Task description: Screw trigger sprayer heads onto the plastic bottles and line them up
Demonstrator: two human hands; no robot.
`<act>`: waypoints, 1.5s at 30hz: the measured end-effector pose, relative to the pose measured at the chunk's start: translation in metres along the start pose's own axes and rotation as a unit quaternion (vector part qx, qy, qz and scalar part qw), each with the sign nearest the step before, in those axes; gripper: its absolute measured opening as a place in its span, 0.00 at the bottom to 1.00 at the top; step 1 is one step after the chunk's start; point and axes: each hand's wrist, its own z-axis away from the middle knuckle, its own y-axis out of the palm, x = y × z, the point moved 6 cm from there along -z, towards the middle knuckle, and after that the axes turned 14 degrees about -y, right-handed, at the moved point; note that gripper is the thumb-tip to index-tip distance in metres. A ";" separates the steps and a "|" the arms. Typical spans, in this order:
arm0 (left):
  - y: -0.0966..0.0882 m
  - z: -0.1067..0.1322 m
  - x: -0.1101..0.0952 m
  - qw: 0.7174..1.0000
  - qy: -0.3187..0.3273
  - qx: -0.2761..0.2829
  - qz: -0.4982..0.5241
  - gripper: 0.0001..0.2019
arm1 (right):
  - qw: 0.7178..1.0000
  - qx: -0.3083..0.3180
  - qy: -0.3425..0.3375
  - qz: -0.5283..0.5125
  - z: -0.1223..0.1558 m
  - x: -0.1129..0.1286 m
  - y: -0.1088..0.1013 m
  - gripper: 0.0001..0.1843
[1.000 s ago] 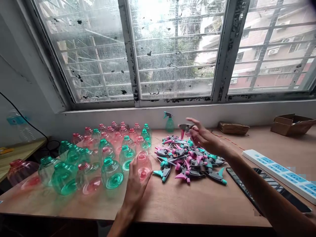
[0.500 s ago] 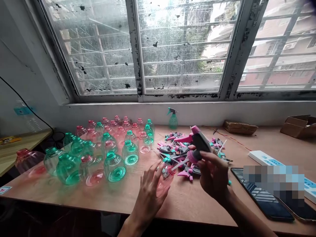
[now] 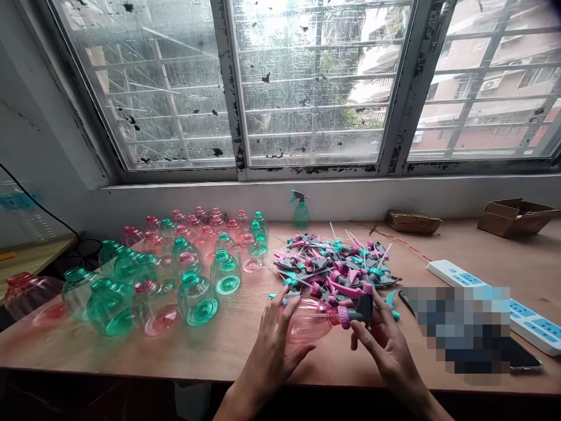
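A clear pink bottle (image 3: 309,320) lies tipped on its side above the front of the table, its neck pointing right. Around its base and side my left hand (image 3: 274,336) is closed. My right hand (image 3: 385,339) grips a pink and grey spray head (image 3: 360,309) at the bottle's mouth. The spray head's thin tube runs inside the bottle, and its pink collar meets the neck; whether the threads engage cannot be seen. Just behind both hands lies a heap of pink, teal and grey spray heads (image 3: 328,263).
Several pink and green open bottles (image 3: 197,301) stand at the left. A green spray bottle (image 3: 301,211) with its head on stands by the wall. Rightward are a power strip (image 3: 495,304), a phone (image 3: 521,354), a flat brown package (image 3: 412,222) and a cardboard box (image 3: 512,219).
The spray head has come down and left, and its tube has gone into the bottle. The bottle has tilted over so that its neck faces right.
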 end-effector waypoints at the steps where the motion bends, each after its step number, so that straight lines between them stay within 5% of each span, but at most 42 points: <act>1: 0.000 -0.001 0.000 1.000 0.000 0.010 0.004 0.39 | 1.000 0.007 0.010 -0.008 0.001 -0.003 -0.002 0.30; 5: 0.000 -0.003 -0.001 0.999 0.008 0.031 0.006 0.42 | 0.995 0.045 0.080 -0.046 0.008 -0.020 -0.006 0.18; 13: 0.004 0.001 -0.004 0.998 0.020 0.066 0.014 0.45 | 0.983 0.065 0.142 -0.100 0.013 -0.039 -0.003 0.22; 20: 0.007 0.002 0.007 0.991 -0.016 0.102 0.080 0.55 | 0.984 0.025 0.143 -0.103 0.006 -0.032 -0.004 0.15; 32: 0.003 0.000 0.013 0.966 -0.061 0.146 0.204 0.50 | 0.981 -0.017 0.149 -0.125 0.003 -0.023 -0.006 0.21; 41: 0.002 -0.001 0.022 0.929 -0.085 0.166 0.320 0.43 | 0.980 0.037 0.146 -0.132 0.004 -0.026 -0.003 0.21; 45: 0.010 -0.002 0.017 0.936 -0.080 0.197 0.282 0.55 | 0.977 0.021 0.145 -0.155 0.005 -0.030 -0.003 0.21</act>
